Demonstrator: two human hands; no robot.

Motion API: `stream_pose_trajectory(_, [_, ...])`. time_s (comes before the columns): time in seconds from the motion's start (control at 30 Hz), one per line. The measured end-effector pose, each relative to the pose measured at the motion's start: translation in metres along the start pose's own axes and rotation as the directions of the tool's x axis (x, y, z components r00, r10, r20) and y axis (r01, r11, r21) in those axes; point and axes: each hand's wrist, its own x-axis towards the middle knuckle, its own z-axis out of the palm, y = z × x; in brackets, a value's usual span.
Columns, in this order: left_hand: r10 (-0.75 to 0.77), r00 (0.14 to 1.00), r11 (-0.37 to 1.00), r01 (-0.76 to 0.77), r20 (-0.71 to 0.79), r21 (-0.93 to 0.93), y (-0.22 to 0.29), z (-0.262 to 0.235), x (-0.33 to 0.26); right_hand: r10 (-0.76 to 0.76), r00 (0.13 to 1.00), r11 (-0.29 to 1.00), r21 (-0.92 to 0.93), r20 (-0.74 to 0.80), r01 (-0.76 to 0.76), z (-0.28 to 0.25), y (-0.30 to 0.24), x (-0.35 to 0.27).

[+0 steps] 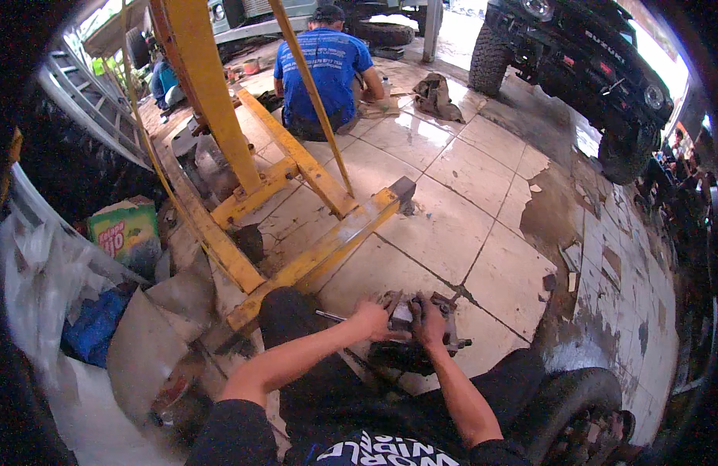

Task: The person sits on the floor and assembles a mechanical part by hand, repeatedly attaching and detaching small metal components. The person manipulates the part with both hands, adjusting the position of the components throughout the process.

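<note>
Under both hands [401, 320], apparently a metal part [429, 342].

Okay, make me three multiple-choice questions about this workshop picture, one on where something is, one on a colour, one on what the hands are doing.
1. Where does the metal part lie?
A. on the tiled floor
B. on a workbench
C. inside a car

2. What colour is the hoist frame?
A. green
B. yellow
C. white

3. How do the hands stand?
A. both hang free in the air
B. only one touches the part
C. both rest on the part

Answers:
1 A, since the part sits on the tiled floor in front of the person's knees.
2 B, its beams and legs are plainly yellow.
3 C, the left hand and the right hand both press on the part; a thin rod shows at the left hand.
</note>
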Motion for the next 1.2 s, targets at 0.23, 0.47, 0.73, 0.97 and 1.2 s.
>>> stream_pose_trajectory(0.23, [-0.132, 0.986, 0.976, 0.148, 0.103, -0.161, -0.003, -0.003, 0.004, -0.063, 0.997, 0.997, -0.04, -0.043, 0.062, 0.004, -0.007, 0.001])
stream_pose_trajectory(0.47, [-0.113, 0.993, 0.919, 0.094, -0.027, -0.383, -0.001, 0.025, -0.017, -0.06, 0.996, 0.997, -0.052, -0.062, 0.057, 0.005, -0.009, 0.001])
stream_pose_trajectory(0.73, [-0.141, 0.99, 0.899, 0.137, 0.02, -0.416, 0.017, 0.011, -0.027, -0.363, 0.905, 0.932, -0.065, -0.222, 0.358, 0.016, 0.018, 0.013])
stream_pose_trajectory(0.97, [-0.178, 0.971, 0.961, 0.138, -0.158, -0.24, 0.013, 0.029, -0.028, 0.13, 0.991, 0.976, 0.171, 0.022, -0.132, 0.004, -0.025, 0.012])
stream_pose_trajectory(1.2, [-0.096, 0.984, 0.995, 0.091, -0.149, -0.04, 0.009, 0.034, -0.03, 0.171, 0.932, 0.97, 0.111, 0.318, -0.216, 0.002, -0.043, 0.015])
